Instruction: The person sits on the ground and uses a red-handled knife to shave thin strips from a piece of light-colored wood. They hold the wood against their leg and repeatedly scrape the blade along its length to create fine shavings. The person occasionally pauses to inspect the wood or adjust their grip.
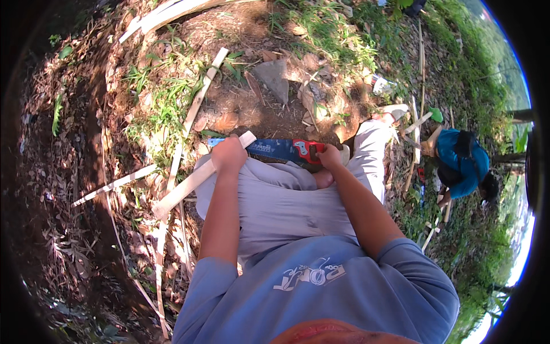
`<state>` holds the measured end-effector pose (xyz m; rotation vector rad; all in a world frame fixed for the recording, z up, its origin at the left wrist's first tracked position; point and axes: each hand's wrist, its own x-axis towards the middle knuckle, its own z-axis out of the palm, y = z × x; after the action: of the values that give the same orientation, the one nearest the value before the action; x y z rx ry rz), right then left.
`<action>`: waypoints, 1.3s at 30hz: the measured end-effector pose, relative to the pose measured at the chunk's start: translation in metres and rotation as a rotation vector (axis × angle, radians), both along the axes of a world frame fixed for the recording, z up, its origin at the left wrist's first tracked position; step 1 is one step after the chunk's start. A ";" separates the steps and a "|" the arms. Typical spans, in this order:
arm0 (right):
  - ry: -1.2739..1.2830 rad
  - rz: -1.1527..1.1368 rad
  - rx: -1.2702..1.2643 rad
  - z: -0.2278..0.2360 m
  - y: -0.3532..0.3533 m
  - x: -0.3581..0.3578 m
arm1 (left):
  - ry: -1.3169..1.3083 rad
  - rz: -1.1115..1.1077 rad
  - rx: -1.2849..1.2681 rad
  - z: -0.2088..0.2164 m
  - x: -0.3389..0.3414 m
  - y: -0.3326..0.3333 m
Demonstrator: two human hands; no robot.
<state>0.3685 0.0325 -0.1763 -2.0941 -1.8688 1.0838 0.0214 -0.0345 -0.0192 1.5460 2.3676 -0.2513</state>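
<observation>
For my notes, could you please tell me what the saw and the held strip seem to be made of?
Saw blade: probably metal, thin, flat, coated blue. Handle: likely plastic, bright red, moulded-looking. Strip: wood or bamboo, apparently unfinished, given its pale, bare surface.

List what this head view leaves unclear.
Head view, hidden: part of the saw blade, by the left hand and wooden strip.
Head view, hidden: the palm of the right hand, by the hand's own back.
Head view, cut off: the pale boards, by the upper edge.
Head view, too small: what the co-worker touches.
</observation>
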 end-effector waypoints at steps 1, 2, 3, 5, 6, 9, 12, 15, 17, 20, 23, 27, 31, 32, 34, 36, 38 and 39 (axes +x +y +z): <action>0.102 -0.061 -0.042 -0.012 0.001 0.015 | -0.038 -0.018 0.017 0.005 0.005 0.004; 0.200 -0.127 -0.094 -0.027 0.001 0.030 | -0.072 -0.021 0.031 0.008 0.009 0.010; 0.295 -0.161 -0.147 -0.026 0.004 0.029 | -0.077 -0.008 0.029 0.005 0.006 0.009; 0.446 -0.207 -0.242 -0.023 0.009 0.038 | -0.132 -0.019 0.034 0.002 0.003 0.006; 0.510 -0.218 -0.278 -0.022 0.012 0.045 | -0.150 -0.011 0.045 0.005 0.004 0.006; 0.718 -0.222 -0.298 0.010 0.018 0.032 | -0.166 -0.027 0.062 0.006 -0.001 -0.004; 1.011 -0.203 -0.329 0.074 0.020 -0.002 | -0.132 -0.013 0.086 0.004 -0.002 -0.010; 1.024 -0.063 -0.382 0.122 0.025 -0.021 | -0.134 -0.003 0.197 -0.002 0.000 -0.010; 1.007 0.007 -0.381 0.141 0.025 -0.030 | -0.127 0.004 0.308 -0.006 0.002 -0.011; 0.984 0.051 -0.334 0.176 0.010 -0.051 | -0.246 0.112 0.449 -0.003 0.002 -0.021; 0.991 0.065 -0.315 0.200 -0.003 -0.064 | -0.279 0.058 0.504 0.001 -0.003 -0.025; 1.025 0.028 -0.251 0.219 -0.021 -0.059 | -0.358 0.118 0.424 0.014 -0.006 -0.021; 1.105 -0.107 -0.238 0.236 -0.039 -0.029 | -0.357 0.097 0.465 0.007 -0.007 -0.024; 1.104 -0.120 -0.220 0.244 -0.046 -0.016 | -0.358 0.083 0.469 0.004 -0.006 -0.024; 1.072 -0.132 -0.174 0.263 -0.060 0.011 | -0.312 0.004 0.475 -0.001 -0.006 -0.028; 1.080 -0.069 -0.120 0.287 -0.069 0.036 | -0.274 -0.035 0.479 -0.004 -0.005 -0.031; 0.992 -0.065 -0.070 0.322 -0.068 0.062 | -0.255 -0.061 0.486 -0.001 -0.005 -0.030; 0.967 -0.045 -0.036 0.341 -0.065 0.069 | -0.262 -0.066 0.445 0.007 -0.006 -0.029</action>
<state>0.4377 -0.0329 0.1649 -1.2012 -1.2902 1.6907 0.0154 -0.0637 -0.0126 1.7179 2.2610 0.4700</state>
